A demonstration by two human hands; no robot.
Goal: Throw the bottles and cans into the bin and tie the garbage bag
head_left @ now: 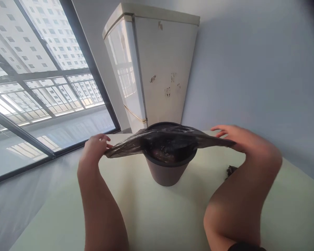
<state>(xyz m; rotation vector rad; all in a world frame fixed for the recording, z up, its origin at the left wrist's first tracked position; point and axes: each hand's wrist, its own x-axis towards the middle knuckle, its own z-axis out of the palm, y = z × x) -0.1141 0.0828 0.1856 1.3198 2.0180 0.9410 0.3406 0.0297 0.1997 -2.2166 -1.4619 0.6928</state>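
Observation:
A dark round bin [165, 172] stands on the pale floor in front of me. A black plastic bag [146, 141] is stretched wide across its mouth. My left hand [94, 148] grips the bag's left end, fingers closed on the plastic. My right hand [234, 137] holds the bag's right end, with the fingers partly spread over it. The bag sags into the bin at the middle, and something dark shows inside the bin.
A worn white fridge [151, 66] stands behind the bin against a blue-grey wall [264, 69]. A large floor-to-ceiling window [36, 87] runs along the left. A small dark scrap [230, 170] lies on the floor by my right arm.

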